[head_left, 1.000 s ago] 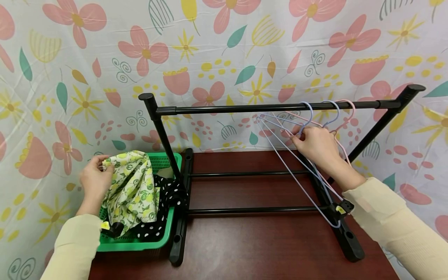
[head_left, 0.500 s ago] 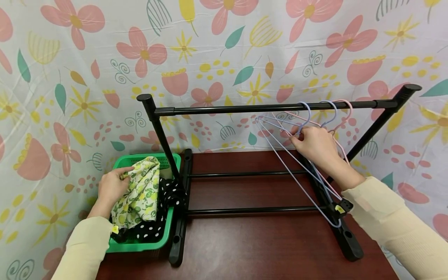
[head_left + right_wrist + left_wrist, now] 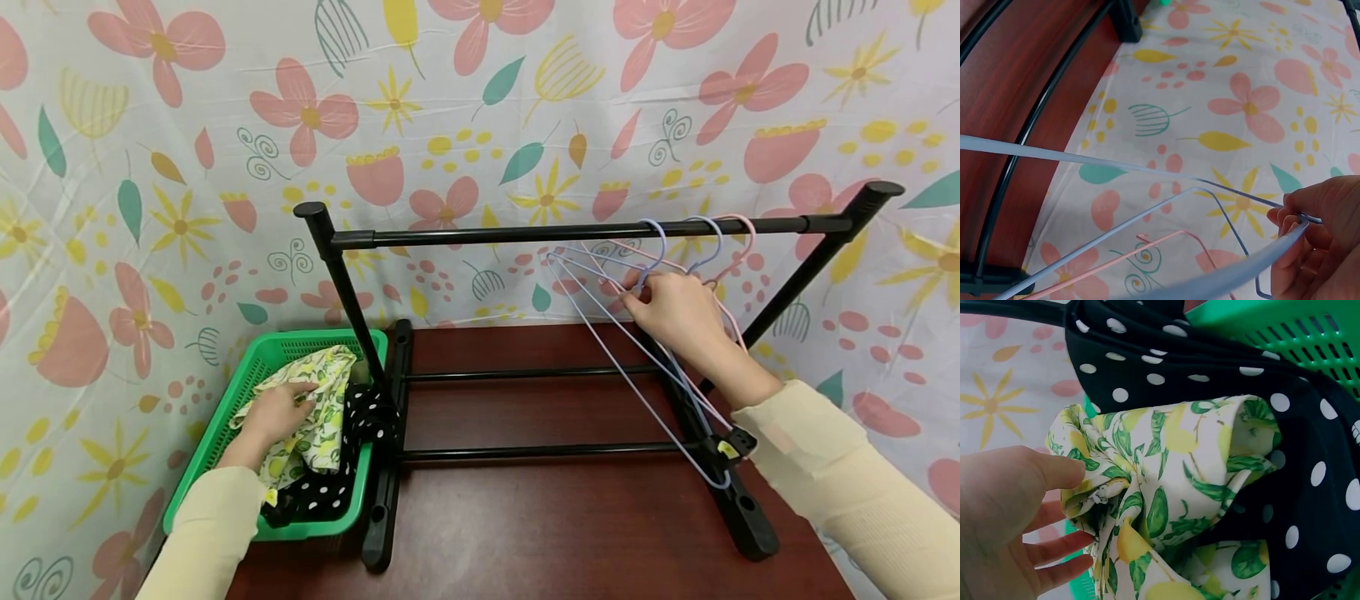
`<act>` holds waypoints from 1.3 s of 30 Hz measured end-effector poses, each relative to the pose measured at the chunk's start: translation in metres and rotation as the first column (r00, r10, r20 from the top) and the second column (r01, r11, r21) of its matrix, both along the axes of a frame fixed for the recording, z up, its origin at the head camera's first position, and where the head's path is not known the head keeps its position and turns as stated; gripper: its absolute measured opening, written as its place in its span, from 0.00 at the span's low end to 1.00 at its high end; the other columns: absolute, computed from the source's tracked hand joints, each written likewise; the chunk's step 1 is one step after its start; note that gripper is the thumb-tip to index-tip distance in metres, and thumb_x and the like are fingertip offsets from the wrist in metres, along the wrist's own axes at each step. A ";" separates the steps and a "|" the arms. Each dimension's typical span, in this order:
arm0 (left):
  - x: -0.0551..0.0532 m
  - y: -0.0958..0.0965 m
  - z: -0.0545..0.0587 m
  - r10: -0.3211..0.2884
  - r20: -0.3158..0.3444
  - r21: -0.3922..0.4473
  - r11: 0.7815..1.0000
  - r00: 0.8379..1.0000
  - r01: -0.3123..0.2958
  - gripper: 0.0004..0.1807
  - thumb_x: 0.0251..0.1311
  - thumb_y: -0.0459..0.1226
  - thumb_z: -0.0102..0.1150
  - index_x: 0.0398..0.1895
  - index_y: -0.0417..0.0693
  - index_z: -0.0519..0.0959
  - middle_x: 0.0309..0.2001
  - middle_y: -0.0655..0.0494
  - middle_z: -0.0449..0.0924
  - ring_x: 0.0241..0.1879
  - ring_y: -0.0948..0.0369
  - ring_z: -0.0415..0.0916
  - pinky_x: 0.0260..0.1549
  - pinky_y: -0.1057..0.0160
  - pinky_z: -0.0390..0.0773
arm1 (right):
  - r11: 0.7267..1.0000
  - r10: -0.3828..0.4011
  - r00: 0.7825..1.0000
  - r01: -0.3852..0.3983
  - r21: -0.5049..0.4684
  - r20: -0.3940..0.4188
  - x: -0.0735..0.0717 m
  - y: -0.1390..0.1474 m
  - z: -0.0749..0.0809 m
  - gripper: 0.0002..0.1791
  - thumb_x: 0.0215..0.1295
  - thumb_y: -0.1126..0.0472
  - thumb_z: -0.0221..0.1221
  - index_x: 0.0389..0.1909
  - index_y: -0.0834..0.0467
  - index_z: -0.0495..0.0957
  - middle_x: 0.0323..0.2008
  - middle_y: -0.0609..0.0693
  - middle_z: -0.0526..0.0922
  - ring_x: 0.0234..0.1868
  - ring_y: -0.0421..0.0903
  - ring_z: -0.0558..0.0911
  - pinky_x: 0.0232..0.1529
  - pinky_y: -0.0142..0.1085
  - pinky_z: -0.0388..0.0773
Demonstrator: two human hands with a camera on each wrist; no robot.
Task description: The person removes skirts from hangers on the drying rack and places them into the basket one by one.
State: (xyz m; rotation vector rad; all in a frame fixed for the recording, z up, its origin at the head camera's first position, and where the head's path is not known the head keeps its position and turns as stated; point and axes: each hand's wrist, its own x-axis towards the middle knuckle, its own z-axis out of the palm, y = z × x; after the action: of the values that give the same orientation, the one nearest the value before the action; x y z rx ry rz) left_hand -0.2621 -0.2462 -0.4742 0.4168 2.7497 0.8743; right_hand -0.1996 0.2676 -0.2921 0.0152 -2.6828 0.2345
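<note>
My left hand (image 3: 277, 412) rests over a lemon-print cloth (image 3: 330, 417) in the green basket (image 3: 300, 531). In the left wrist view, its fairly straight thumb and fingers touch the crumpled edge of that cloth without a firm pinch. A black cloth with white dots (image 3: 1310, 531) lies under and beside it. My right hand (image 3: 678, 308) pinches a light purple-blue hanger (image 3: 664, 242) just below its hook, which sits over the black rail (image 3: 487, 236). The right wrist view shows my fingertips around the hanger's neck. Behind it hang a second purple-blue hanger (image 3: 720, 242) and a pink hanger (image 3: 752, 237).
The black rack's left foot (image 3: 381, 525) stands against the basket, and its right foot (image 3: 750, 521) is under my right forearm. Two lower crossbars (image 3: 540, 452) span the dark red table (image 3: 555, 533). A floral curtain (image 3: 465, 100) covers the wall behind.
My left hand has moved right and down into the basket with the lemon-print cloth, which now lies lower, and its fingers have loosened. My right hand has stayed on the hanger.
</note>
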 end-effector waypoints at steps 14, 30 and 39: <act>-0.001 0.018 -0.010 -0.017 0.048 -0.127 0.992 0.999 0.023 0.25 0.66 0.38 0.47 0.65 0.39 0.63 0.61 0.31 0.63 0.15 0.61 0.61 0.19 0.60 0.65 | 1.000 -0.004 1.000 0.004 -0.009 0.012 0.001 0.000 0.000 0.17 0.56 0.55 0.58 0.10 0.56 0.72 0.10 0.50 0.73 0.13 0.51 0.69 0.13 0.42 0.58; 0.013 0.017 -0.013 -0.010 -0.019 -0.160 0.987 1.000 0.007 0.28 0.64 0.40 0.50 0.65 0.38 0.62 0.62 0.28 0.58 0.57 0.35 0.60 0.47 0.38 0.67 | 0.999 0.037 0.998 -0.037 0.006 -0.042 0.000 -0.001 -0.004 0.17 0.57 0.55 0.57 0.11 0.55 0.69 0.10 0.48 0.72 0.14 0.50 0.68 0.15 0.42 0.59; 0.023 0.009 -0.002 -0.074 -0.050 -0.124 0.990 0.996 0.068 0.28 0.64 0.40 0.50 0.65 0.38 0.61 0.62 0.30 0.58 0.58 0.35 0.60 0.47 0.37 0.67 | 0.997 0.079 0.996 -0.079 0.009 -0.038 0.003 0.003 -0.005 0.11 0.58 0.55 0.57 0.20 0.55 0.77 0.13 0.46 0.76 0.14 0.45 0.70 0.19 0.42 0.64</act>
State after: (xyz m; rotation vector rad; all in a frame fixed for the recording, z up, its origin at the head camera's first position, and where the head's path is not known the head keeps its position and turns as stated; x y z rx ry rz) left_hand -0.2394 -0.2372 -0.4764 0.5191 2.8005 0.6822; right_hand -0.1966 0.2711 -0.2976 0.1273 -2.6481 0.2458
